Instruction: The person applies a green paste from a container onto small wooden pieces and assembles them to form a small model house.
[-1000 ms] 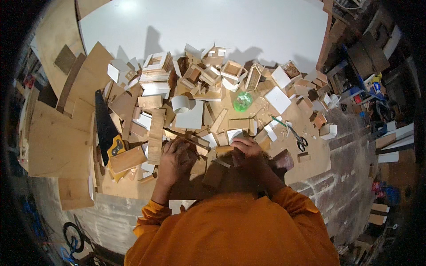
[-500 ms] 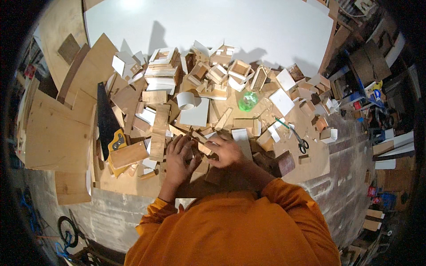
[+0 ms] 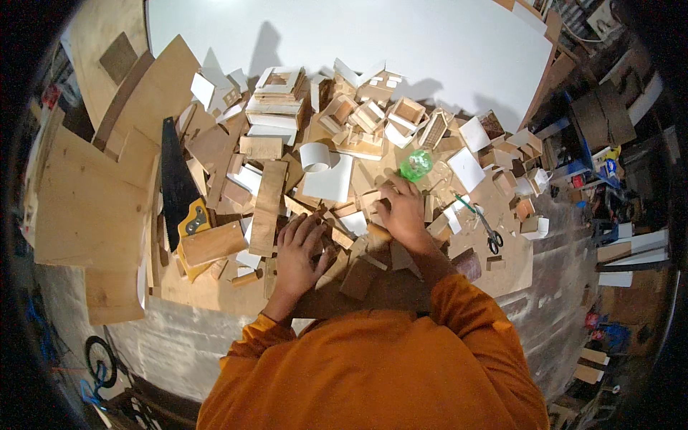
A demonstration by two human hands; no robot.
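My left hand [image 3: 298, 251] rests low over loose wood offcuts at the near middle of the board, its fingers apart and the thumb to the right. A short light wood block [image 3: 342, 238] lies just right of it. Farther right, my right hand [image 3: 403, 213] reaches over the pile with fingers spread, beside a small pale wood piece [image 3: 370, 203]. I see no object gripped in it, though its fingertips partly cover the wood beneath. Just beyond these fingers stands a green see-through plastic container [image 3: 416, 165]. A long flat wood strip [image 3: 268, 208] lies left of my left hand.
A handsaw [image 3: 180, 188] with a yellow handle lies at left. Scissors [image 3: 489, 233] rest at right. Behind are a white tape roll [image 3: 315, 157], stacked panels [image 3: 276, 107] and small wooden house models [image 3: 376, 86]. A large white panel [image 3: 351, 36] stands at the back.
My right hand has left the small wood block near my left hand and moved right and away from me, toward the green container. The left hand stays over the offcuts; the whole view has shifted slightly.
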